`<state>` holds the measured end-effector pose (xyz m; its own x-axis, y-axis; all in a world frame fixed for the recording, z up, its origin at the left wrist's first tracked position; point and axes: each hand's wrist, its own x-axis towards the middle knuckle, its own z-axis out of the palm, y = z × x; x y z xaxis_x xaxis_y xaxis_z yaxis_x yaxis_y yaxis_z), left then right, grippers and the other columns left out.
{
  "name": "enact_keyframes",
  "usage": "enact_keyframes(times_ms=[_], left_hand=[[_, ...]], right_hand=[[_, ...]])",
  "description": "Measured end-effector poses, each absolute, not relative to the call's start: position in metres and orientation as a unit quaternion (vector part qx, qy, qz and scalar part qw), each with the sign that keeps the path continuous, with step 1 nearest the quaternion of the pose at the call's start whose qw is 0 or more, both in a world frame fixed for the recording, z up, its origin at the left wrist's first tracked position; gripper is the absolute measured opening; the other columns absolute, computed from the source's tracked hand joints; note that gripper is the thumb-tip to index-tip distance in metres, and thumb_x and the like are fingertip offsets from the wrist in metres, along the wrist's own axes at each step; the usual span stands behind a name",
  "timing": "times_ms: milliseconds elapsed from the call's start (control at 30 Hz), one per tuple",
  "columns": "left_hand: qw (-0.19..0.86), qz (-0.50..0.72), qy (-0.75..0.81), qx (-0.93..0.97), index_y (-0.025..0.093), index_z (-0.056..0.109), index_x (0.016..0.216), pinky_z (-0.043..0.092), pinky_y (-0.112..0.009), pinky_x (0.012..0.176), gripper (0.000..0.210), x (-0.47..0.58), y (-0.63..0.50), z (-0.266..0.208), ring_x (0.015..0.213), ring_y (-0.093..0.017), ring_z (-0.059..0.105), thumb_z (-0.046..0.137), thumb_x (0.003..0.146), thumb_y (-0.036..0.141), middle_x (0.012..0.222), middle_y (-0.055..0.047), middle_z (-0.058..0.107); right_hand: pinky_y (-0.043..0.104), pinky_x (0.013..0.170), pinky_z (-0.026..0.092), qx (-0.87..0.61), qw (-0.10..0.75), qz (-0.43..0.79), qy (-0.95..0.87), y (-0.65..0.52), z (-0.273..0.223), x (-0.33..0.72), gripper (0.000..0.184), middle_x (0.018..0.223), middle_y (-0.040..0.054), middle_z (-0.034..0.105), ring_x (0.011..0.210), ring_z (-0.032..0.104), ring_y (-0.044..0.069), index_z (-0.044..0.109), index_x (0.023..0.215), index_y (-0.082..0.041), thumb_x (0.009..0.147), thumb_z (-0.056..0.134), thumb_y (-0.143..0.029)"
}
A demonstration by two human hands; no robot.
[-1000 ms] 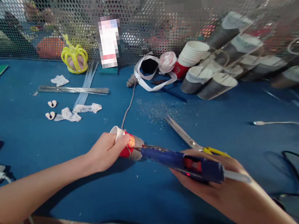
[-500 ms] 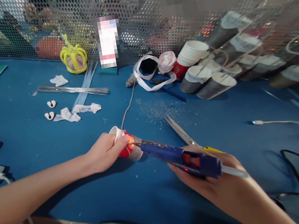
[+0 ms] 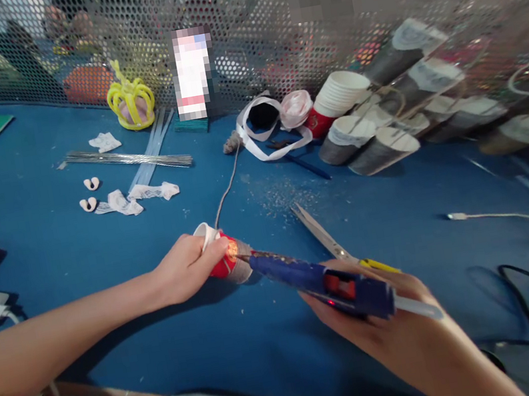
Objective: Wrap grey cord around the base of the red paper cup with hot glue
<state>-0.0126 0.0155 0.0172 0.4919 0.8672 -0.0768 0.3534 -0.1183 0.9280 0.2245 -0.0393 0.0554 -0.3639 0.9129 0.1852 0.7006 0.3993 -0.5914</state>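
My left hand (image 3: 188, 268) is closed around a red paper cup (image 3: 223, 269) that lies tilted, its white rim to the upper left. Grey cord (image 3: 243, 270) is wrapped around the cup's bottom end, and a loose strand (image 3: 228, 187) runs from the cup up to a small grey bundle. In my right hand (image 3: 368, 329) is a blue hot glue gun (image 3: 308, 275), with a clear glue stick sticking out of its back and a small red light on. The gun's nozzle meets the cup beside my left thumb; whether it touches is hard to tell.
Scissors (image 3: 324, 235) with yellow handles lie just beyond the glue gun. Grey-wrapped cups (image 3: 381, 150) crowd the back right. Metal wires (image 3: 131, 159), clear glue sticks (image 3: 149, 156) and lace scraps (image 3: 123, 202) lie back left. A white cable (image 3: 510, 213) and a black cord (image 3: 519, 297) are at right.
Almost nothing differs. The glue gun and my right hand have shifted very slightly; my left hand holds the cup in the same place.
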Motion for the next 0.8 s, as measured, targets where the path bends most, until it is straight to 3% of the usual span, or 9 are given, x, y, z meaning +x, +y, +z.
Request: enact_keyframes(times_ms=[167, 433, 800], left_hand=[[0.536, 0.266, 0.410, 0.688, 0.011, 0.065, 0.072, 0.041, -0.018, 0.058, 0.048, -0.0119, 0.0149, 0.0190, 0.064, -0.012, 0.054, 0.028, 0.093, 0.035, 0.070, -0.002, 0.064], [0.503, 0.255, 0.445, 0.696, 0.012, 0.056, 0.058, 0.034, -0.018, 0.049, 0.050, -0.0125, 0.0148, 0.0188, 0.055, -0.010, 0.044, 0.030, 0.091, 0.038, 0.058, 0.000, 0.054], [0.487, 0.247, 0.423, 0.723, 0.012, 0.057, 0.065, 0.037, -0.018, 0.051, 0.048, -0.0145, 0.0154, 0.0169, 0.057, -0.010, 0.043, 0.027, 0.092, 0.038, 0.060, -0.001, 0.053]], right_hand=[[0.018, 0.049, 0.046, -0.470, 0.242, 0.183, -0.829, -0.0388, 0.0552, 0.2234, 0.016, 0.066, -0.0060, 0.062, 0.052, 0.058, 0.010, 0.054, 0.091, -0.027, 0.078, 0.058, -0.018], [0.019, 0.054, 0.046, -0.466, 0.240, 0.147, -0.839, -0.0427, 0.0539, 0.2236, 0.019, 0.069, -0.0055, 0.061, 0.053, 0.057, 0.009, 0.053, 0.093, -0.027, 0.078, 0.059, -0.017], [0.024, 0.050, 0.049, -0.502, 0.236, 0.190, -0.810, -0.0408, 0.0550, 0.2245, 0.009, 0.067, -0.0025, 0.064, 0.056, 0.061, 0.014, 0.056, 0.087, -0.026, 0.080, 0.055, -0.021]])
